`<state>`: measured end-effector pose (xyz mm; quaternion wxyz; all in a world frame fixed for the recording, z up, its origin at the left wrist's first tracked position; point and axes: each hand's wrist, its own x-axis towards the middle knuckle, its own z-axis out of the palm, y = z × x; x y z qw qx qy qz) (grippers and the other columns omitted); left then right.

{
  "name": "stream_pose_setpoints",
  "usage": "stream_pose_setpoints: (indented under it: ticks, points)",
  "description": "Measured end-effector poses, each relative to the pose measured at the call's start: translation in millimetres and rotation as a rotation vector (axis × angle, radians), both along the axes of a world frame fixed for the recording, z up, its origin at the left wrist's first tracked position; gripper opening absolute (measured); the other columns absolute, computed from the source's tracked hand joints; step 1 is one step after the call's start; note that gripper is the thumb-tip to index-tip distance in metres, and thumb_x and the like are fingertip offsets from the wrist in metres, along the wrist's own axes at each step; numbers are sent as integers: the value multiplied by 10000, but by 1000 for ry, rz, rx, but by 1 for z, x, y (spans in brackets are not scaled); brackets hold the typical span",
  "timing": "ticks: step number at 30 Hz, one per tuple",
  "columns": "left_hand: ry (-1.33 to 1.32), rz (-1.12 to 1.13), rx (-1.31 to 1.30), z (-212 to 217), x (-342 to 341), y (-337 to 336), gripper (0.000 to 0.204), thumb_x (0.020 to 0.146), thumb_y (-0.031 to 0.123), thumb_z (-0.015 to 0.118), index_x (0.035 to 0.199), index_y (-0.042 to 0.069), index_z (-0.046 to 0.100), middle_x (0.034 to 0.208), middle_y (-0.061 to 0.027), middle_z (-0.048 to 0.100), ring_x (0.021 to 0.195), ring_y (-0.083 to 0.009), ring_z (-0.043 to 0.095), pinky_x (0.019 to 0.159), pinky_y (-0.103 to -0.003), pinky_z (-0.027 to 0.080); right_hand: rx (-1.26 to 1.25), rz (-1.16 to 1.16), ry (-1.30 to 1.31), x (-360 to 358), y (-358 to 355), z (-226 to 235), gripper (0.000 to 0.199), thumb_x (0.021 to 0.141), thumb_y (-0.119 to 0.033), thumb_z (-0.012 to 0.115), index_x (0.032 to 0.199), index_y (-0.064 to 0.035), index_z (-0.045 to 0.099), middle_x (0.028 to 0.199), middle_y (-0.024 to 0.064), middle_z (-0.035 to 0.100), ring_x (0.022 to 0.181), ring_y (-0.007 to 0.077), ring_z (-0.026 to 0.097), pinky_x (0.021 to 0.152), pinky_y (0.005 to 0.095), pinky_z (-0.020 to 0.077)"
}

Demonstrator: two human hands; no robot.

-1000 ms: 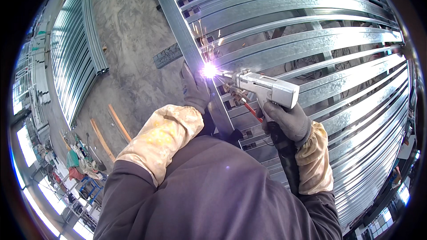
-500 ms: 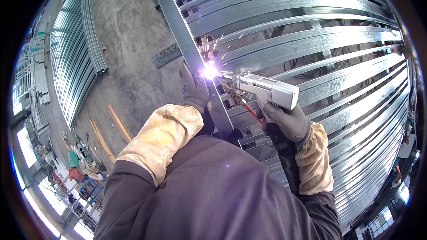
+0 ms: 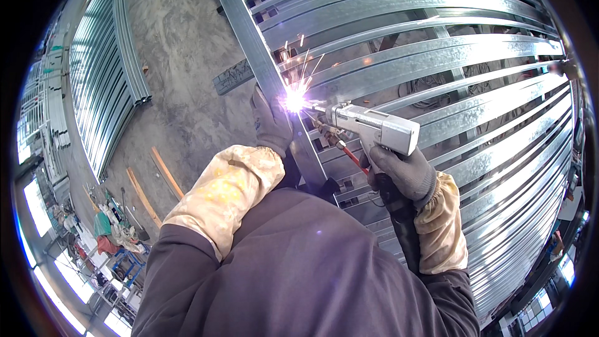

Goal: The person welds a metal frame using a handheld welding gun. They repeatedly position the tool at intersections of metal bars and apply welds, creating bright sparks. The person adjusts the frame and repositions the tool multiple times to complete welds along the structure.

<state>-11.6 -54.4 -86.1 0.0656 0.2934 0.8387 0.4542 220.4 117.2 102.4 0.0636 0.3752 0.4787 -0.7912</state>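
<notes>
One welding gun (image 3: 380,126), right fingers (image 3: 388,161) wrapping it, left fingers (image 3: 264,109) extended along beam (image 3: 248,29)

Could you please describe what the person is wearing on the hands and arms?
The left hand and right hand wear dark grey gloves, the right one with a ribbed cuff. Loose cream sleeve covers, yellowish-patched on the left, meet dark purplish-grey sleeves.

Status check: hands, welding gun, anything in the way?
Right hand gripping silver welding gun. Left hand against metal beam. Arc lit, sparks flying. Glare masks the working spot.
</notes>
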Motion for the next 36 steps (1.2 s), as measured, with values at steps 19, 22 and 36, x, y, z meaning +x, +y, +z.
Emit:
stream_pose_setpoints:
  ticks: [19, 22, 36]
  points:
    - [-19, -11, -55, 5, 0, 0, 568, 1028, 240, 476, 1501, -38, 332, 1372, -302, 479, 1229, -454, 511, 1043, -534, 404, -9, 8, 2, 9, -4, -3, 454, 984, -234, 619, 1356, 15, 540, 900, 83, 685, 642, 150, 659, 548, 274, 521]
    - [-85, -6, -42, 4, -1, -2, 572, 1025, 226, 482, 1508, -38, 326, 1376, -305, 476, 1232, -459, 510, 1046, -534, 407, -18, -16, 6, 9, -6, -1, 467, 979, -240, 622, 1362, 15, 536, 902, 84, 686, 641, 150, 659, 547, 274, 524]
    - [3, -4, -39, 3, 0, -2, 567, 1024, 178, 483, 1520, -39, 314, 1388, -305, 466, 1243, -447, 500, 1072, -517, 395, -63, -36, 0, 11, -6, 7, 292, 1012, -236, 651, 1145, 24, 638, 845, 57, 674, 687, 105, 650, 587, 253, 531]
